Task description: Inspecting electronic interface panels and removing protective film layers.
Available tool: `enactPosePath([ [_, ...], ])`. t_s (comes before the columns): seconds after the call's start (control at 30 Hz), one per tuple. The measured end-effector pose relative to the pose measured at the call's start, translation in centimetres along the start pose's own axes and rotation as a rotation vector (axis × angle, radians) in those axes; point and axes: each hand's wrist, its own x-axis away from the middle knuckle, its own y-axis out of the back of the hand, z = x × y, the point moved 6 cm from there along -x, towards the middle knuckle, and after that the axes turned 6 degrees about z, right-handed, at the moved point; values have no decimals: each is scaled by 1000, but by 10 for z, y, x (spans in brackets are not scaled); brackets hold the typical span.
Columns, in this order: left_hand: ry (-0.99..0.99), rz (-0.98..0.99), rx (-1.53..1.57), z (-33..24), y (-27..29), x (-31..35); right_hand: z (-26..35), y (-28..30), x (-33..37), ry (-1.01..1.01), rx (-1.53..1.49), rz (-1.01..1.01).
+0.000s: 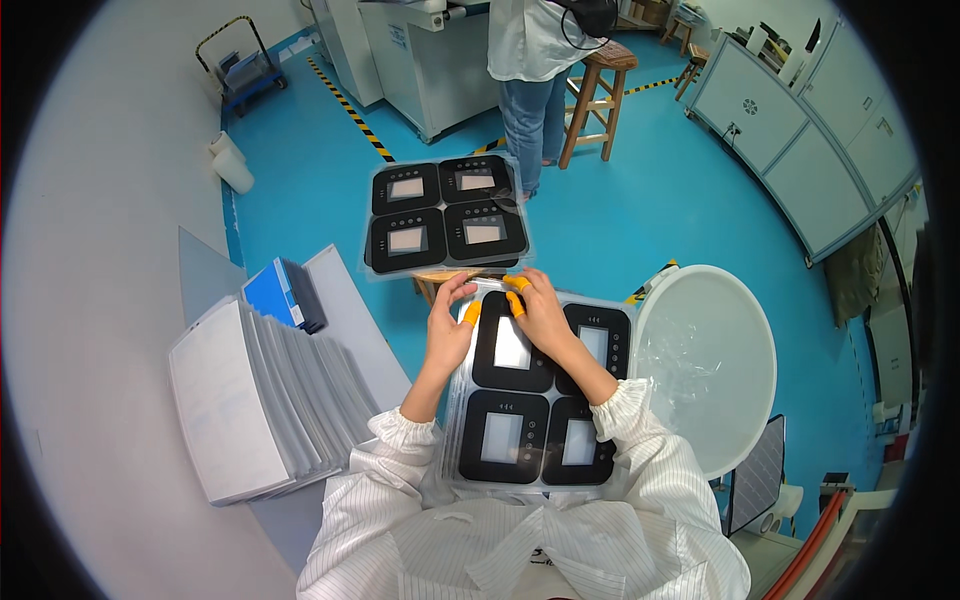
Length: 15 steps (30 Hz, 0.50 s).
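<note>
In front of me lies a clear-edged sheet (pixel 553 400) bearing several black panels with pale rectangular windows and small icons. My left hand (pixel 448 325) is at its far left corner, fingers apart and bent, a yellow finger cot on the thumb. Just to the right, my right hand (pixel 541 312) is over the far edge, with yellow cots on thumb and forefinger. Its fingertips are drawn close together; anything between them is too small to make out. Beyond my hands, a similar stack of panel sheets (pixel 444 208) rests on a wooden stool (pixel 428 284).
A large white round bin (pixel 752 345) with clear film scraps stands at right. To the left, a thick stack of white sheets (pixel 225 400) and a blue box (pixel 275 292) sit on a grey surface. A person (pixel 535 100) stands ahead near another wooden stool (pixel 610 60).
</note>
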Motion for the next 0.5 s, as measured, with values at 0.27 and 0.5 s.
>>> enactPosePath([
  [0.27, 152, -38, 427, -4, -6, 8, 33, 6, 24, 105, 203, -99],
  [0.5, 143, -65, 442, -2, -3, 11, 35, 24, 11, 78, 84, -114],
])
